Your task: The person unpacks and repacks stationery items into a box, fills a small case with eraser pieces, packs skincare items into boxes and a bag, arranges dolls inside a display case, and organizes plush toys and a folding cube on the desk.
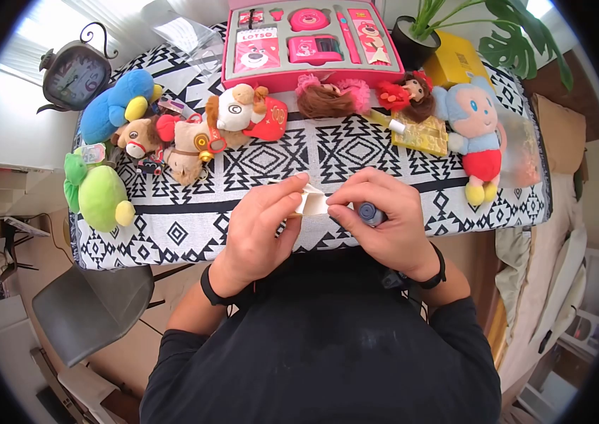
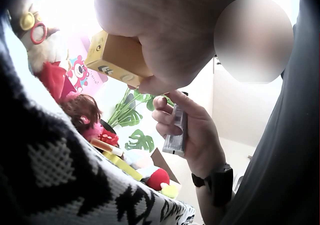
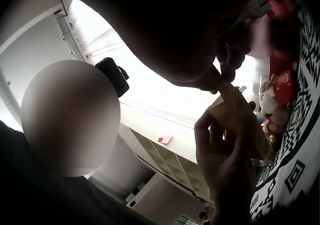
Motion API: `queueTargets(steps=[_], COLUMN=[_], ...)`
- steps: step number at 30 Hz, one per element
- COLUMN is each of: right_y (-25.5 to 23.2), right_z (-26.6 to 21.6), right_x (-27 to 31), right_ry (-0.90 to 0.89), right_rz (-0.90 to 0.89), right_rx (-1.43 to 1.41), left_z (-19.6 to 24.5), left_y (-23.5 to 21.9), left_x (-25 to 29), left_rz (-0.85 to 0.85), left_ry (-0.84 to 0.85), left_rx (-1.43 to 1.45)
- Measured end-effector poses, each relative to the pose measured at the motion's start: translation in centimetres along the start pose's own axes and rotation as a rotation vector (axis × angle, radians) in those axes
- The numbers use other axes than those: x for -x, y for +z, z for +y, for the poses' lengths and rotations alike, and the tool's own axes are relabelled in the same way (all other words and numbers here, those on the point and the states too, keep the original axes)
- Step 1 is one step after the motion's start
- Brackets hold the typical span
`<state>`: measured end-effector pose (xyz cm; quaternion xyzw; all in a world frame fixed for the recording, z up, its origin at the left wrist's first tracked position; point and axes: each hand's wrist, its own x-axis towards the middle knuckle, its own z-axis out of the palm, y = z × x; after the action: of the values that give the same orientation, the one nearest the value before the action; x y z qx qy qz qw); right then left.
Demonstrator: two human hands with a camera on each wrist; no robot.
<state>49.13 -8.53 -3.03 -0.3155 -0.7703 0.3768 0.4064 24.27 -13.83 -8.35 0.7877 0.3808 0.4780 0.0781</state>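
My left hand (image 1: 257, 226) grips a small yellow cardboard box (image 2: 117, 60) whose white-lined end faces right, with its flaps standing out. Close by, my right hand (image 1: 395, 219) has thumb and index fingertips right at that end. Its other fingers curl round a small clear tube (image 2: 176, 135), whose dark grey round end (image 1: 370, 213) shows in the head view. The right wrist view has the box (image 3: 232, 112) in shadow, held by the left hand from below. Both hands are just over the near edge of the patterned tablecloth (image 1: 243, 167).
A pink gift set box (image 1: 313, 79) stands at the back. Plush toys, including a green one (image 1: 98, 194) and a blue-headed one (image 1: 470, 113), flank the hands. A clock (image 1: 77, 78), a potted plant (image 1: 416, 39) and a yellow box (image 1: 455, 60) stand behind. An empty chair (image 1: 98, 311) is lower left.
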Motion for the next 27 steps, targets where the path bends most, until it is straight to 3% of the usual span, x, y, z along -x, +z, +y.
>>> queueTargets(steps=[11,23,27], right_y=[1.7,1.2,1.0], right_z=[0.7,0.3,1.3], right_x=[0.9,1.1,1.8], right_ry=[0.128,0.126,0.156], right_rz=[0.032,-0.098,0.027], right_rx=[-0.161,-0.221,-0.276], left_z=[1.1,0.2,0.4], left_y=[1.1,2.0,1.6], left_x=[0.6,1.8,1.9], left_rz=[0.024,0.108,0.037], left_ry=[-0.402,-0.429,-0.431], left_rx=[0.577,0.591,0.578])
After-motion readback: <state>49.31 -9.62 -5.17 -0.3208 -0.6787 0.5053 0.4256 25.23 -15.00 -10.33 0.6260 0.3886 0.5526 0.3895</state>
